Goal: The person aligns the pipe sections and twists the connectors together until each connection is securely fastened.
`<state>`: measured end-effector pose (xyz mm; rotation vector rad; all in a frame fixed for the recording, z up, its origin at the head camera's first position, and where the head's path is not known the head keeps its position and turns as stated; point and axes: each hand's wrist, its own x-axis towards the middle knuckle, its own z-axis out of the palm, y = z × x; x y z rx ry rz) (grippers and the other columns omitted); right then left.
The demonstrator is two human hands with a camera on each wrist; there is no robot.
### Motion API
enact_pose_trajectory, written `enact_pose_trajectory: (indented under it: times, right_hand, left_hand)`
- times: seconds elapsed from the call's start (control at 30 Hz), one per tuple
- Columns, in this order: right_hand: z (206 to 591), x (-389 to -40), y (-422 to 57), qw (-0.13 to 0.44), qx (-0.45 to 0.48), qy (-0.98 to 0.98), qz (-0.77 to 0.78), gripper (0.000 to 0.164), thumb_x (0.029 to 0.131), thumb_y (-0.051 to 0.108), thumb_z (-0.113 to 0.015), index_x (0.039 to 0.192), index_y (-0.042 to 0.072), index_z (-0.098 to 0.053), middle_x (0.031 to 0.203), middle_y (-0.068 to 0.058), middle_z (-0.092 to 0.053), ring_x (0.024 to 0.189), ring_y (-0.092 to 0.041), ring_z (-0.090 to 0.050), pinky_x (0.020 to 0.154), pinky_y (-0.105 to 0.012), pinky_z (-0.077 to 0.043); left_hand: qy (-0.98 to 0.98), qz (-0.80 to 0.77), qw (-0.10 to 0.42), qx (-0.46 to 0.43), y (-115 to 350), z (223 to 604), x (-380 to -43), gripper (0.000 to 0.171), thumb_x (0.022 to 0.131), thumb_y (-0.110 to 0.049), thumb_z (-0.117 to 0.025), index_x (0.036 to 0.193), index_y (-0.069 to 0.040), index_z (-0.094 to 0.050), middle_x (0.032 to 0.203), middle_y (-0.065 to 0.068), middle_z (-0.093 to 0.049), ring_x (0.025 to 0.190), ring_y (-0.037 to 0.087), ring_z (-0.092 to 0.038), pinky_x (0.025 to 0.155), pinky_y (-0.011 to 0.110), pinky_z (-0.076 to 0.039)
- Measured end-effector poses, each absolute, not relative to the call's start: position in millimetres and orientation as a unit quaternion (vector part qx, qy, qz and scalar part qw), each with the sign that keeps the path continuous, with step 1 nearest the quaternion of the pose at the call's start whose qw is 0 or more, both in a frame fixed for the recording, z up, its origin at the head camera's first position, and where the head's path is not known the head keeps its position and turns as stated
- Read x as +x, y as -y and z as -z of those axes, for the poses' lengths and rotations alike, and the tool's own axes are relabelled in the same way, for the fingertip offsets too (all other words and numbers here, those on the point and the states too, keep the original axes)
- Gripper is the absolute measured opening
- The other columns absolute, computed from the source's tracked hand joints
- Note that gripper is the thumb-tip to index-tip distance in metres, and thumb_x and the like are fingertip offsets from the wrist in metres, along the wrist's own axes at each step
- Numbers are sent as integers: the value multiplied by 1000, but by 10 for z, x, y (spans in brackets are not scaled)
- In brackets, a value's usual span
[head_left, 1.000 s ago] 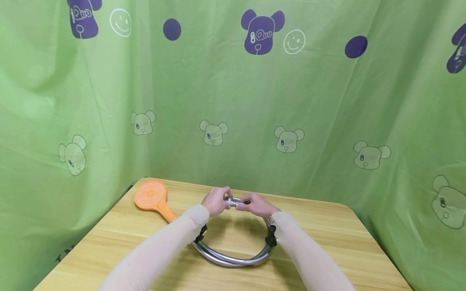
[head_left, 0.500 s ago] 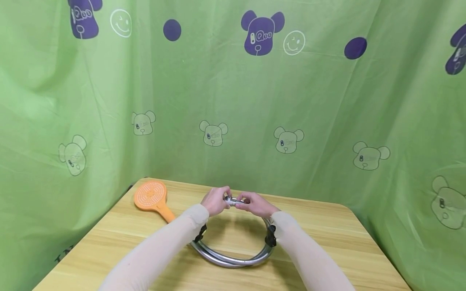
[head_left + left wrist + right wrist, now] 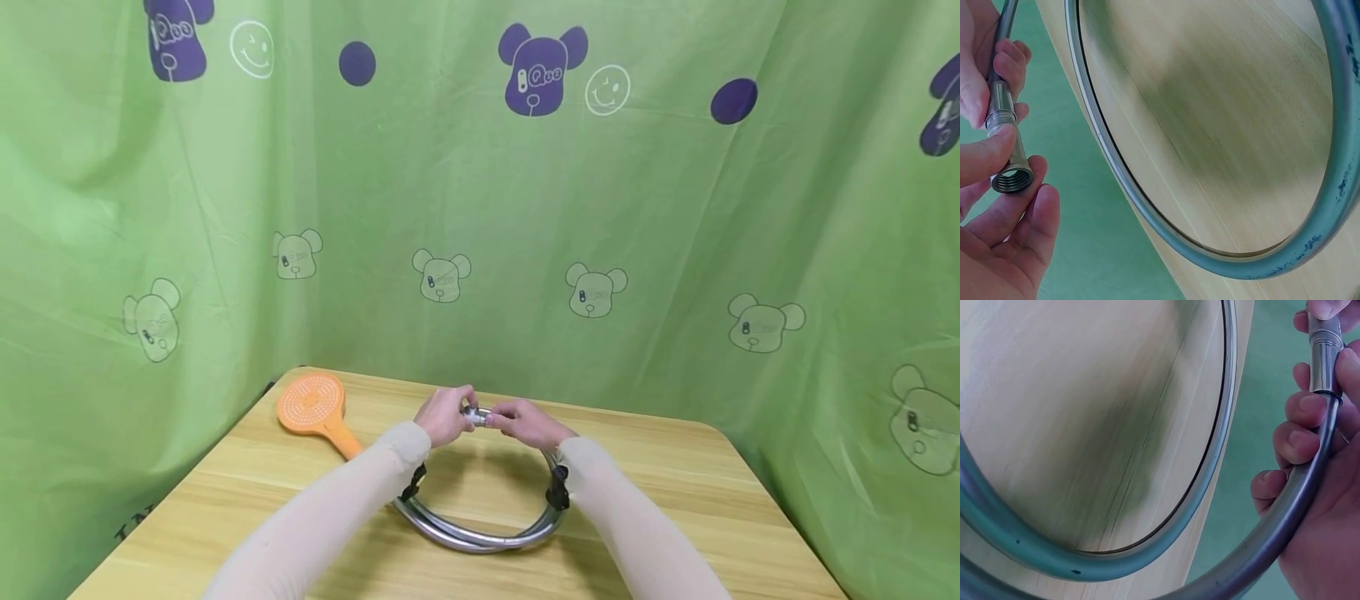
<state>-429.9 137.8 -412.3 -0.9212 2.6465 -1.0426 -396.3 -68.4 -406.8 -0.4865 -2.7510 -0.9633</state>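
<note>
In the head view my left hand (image 3: 444, 415) and right hand (image 3: 531, 423) meet above the back of the table. My left thumb and fingers pinch a metal hose connector (image 3: 1017, 153), whose open end shows inner threads in the left wrist view. Just behind it, my right hand grips the metal shower hose (image 3: 1310, 481), with thumb and fingertips at a silver sleeve (image 3: 1322, 369). The sleeve and connector stand in line, with a ridged joint between them. The rest of the hose loops down toward the front, partly hidden by my forearms.
An orange shower head (image 3: 311, 404) lies face up at the table's back left, its handle passing behind my left sleeve (image 3: 330, 508). The wooden table (image 3: 675, 492) ends at a green patterned curtain (image 3: 480, 192). Black straps circle both wrists.
My right fingers shift at the joint, reaching forward half a second ago and drawn in closer now. My left hand, the hose loop and the shower head stay in place.
</note>
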Motion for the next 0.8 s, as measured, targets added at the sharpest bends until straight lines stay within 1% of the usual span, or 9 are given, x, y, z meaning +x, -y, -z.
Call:
enact_pose_trajectory:
  times: [0.1,0.2,0.27,0.33,0.4,0.53,0.6,0.7,0.8]
  right_hand:
    - [4130,-4284,-1383,82,-298,-879,363,19,98,29,-65,103,11,-67,78,1,-55,70,-13,-46,62,-27,-39]
    - [4133,-4272,-1389,86,-294,-873,381,20,93,22,-71,108,10,-64,83,-1,-60,74,-15,-50,66,-29,-42]
    - [4132,-4267,-1391,91,-294,-866,393,20,92,15,-71,109,8,-62,84,-3,-61,74,-15,-50,67,-29,-43]
    - [4133,-4268,-1395,87,-296,-866,394,17,93,12,-70,107,7,-63,82,-3,-59,72,-15,-49,65,-28,-42]
    - [4137,-4272,-1398,84,-297,-867,391,14,94,12,-69,106,8,-64,83,-3,-59,72,-15,-48,65,-28,-41]
    - [4124,-4271,-1408,76,-309,-872,372,13,95,19,-69,105,11,-67,86,-6,-61,74,-16,-50,67,-30,-42]
    - [4110,-4271,-1411,75,-317,-876,356,13,97,22,-66,105,13,-69,82,-4,-60,72,-15,-48,65,-29,-41]
    - [4098,-4278,-1412,83,-316,-881,344,18,102,25,-59,102,12,-73,73,1,-52,65,-13,-43,59,-25,-37]
    - [4095,-4290,-1410,95,-306,-881,347,27,106,24,-52,101,9,-74,64,4,-44,58,-11,-36,53,-22,-32]
  left_hand:
    - [925,332,90,-165,686,4071,-3963,29,78,-8,-82,102,-14,-67,83,-1,-66,72,14,-59,64,29,-50]
    - [924,334,90,-165,689,4072,-3963,30,78,-7,-82,104,-13,-67,82,-1,-66,72,14,-59,64,29,-50]
    - [924,334,91,-164,689,4071,-3962,30,78,-6,-82,104,-12,-67,82,-1,-65,72,14,-59,64,29,-49]
    - [924,334,91,-165,689,4072,-3959,30,78,-7,-82,104,-12,-67,81,-1,-65,71,14,-59,64,30,-49]
    - [924,332,93,-165,690,4074,-3957,30,78,-7,-82,104,-12,-67,81,-2,-65,71,14,-58,63,30,-49]
    - [925,328,96,-166,691,4079,-3961,30,78,-8,-82,103,-14,-67,80,-3,-64,71,13,-58,63,29,-49]
    - [924,328,97,-168,694,4084,-3966,29,78,-7,-82,103,-14,-67,80,-3,-64,70,13,-58,63,29,-49]
    - [923,331,96,-170,695,4080,-3959,29,79,-7,-81,103,-14,-67,81,-3,-64,70,13,-58,62,29,-49]
    - [923,332,94,-170,690,4070,-3950,29,80,-6,-81,104,-14,-66,82,-3,-65,70,13,-58,61,29,-49]
